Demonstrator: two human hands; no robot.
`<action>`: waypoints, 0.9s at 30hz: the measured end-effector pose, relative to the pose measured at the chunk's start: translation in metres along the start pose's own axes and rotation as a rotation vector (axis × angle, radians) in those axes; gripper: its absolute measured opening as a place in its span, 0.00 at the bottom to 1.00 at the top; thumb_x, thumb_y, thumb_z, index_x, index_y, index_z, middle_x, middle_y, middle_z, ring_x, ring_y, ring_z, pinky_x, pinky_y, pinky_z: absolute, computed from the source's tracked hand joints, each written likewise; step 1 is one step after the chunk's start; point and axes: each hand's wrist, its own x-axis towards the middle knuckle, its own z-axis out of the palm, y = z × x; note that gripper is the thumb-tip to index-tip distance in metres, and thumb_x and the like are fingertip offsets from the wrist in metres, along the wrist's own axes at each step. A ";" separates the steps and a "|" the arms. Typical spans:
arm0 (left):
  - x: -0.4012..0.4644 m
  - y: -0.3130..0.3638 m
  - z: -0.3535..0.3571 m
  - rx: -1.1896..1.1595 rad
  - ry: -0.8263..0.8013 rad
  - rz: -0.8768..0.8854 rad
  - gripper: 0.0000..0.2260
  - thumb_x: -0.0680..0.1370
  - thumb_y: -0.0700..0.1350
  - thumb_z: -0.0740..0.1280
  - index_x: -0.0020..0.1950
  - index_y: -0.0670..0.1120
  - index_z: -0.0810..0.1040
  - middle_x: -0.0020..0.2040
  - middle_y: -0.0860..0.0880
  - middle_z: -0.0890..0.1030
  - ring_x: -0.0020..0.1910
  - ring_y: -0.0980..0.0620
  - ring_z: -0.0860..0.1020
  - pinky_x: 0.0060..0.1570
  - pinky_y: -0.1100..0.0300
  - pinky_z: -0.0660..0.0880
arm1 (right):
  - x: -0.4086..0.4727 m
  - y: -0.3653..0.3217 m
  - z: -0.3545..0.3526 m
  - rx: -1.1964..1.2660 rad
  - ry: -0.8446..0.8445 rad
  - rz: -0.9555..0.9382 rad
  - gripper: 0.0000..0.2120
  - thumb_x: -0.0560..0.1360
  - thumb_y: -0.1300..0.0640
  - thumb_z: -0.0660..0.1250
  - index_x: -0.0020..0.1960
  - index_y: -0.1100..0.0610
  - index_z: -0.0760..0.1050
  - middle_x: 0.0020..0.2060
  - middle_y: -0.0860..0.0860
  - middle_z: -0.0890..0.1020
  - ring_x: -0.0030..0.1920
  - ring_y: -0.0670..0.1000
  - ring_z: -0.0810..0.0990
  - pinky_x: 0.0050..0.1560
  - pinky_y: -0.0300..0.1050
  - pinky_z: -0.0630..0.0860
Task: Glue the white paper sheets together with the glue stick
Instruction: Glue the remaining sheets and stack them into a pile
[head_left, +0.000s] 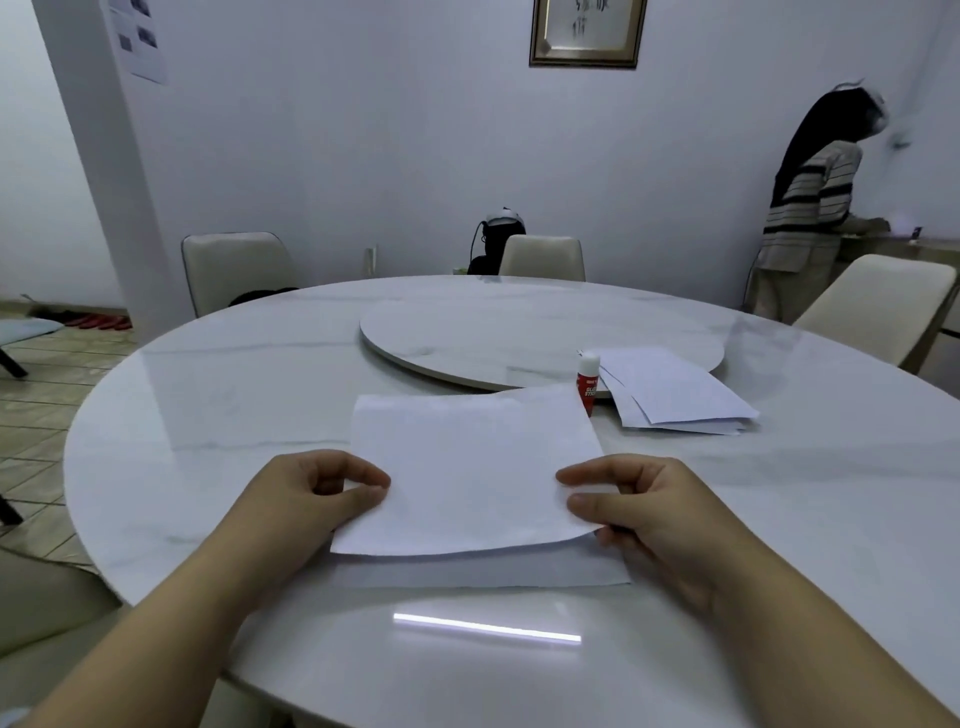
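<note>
Sheet (467, 467) between pinching hands (332, 493)

Matt white paper sheet (467, 467), glossy marble-look table (234, 415)

white wall (363, 130); framed picture (587, 31); round marble table (208, 415); 3 chairs (234, 270); tiled floor (36, 395)

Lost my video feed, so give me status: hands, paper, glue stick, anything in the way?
Left hand and right hand pinch top sheet, its near edge raised over bottom sheet. Glue stick upright, untouched. Nothing blocking.
</note>
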 end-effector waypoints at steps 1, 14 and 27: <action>0.000 0.000 0.000 0.026 0.014 0.015 0.02 0.70 0.47 0.73 0.39 0.55 0.84 0.26 0.53 0.71 0.22 0.57 0.67 0.24 0.69 0.64 | 0.000 0.000 0.000 -0.003 -0.005 -0.005 0.13 0.67 0.67 0.74 0.44 0.50 0.86 0.29 0.45 0.81 0.27 0.49 0.76 0.36 0.41 0.75; 0.001 -0.005 0.005 0.008 0.081 0.018 0.04 0.69 0.45 0.74 0.37 0.55 0.85 0.37 0.43 0.83 0.31 0.53 0.77 0.33 0.62 0.70 | 0.001 0.001 0.001 0.038 0.076 0.011 0.06 0.70 0.63 0.74 0.42 0.54 0.86 0.38 0.52 0.87 0.38 0.51 0.86 0.36 0.43 0.82; 0.004 -0.003 0.001 0.238 0.005 0.060 0.08 0.69 0.44 0.74 0.35 0.58 0.83 0.36 0.57 0.84 0.36 0.60 0.79 0.37 0.68 0.69 | 0.000 0.000 -0.004 -0.145 -0.012 0.076 0.08 0.67 0.63 0.74 0.41 0.51 0.86 0.38 0.52 0.88 0.39 0.49 0.86 0.39 0.39 0.79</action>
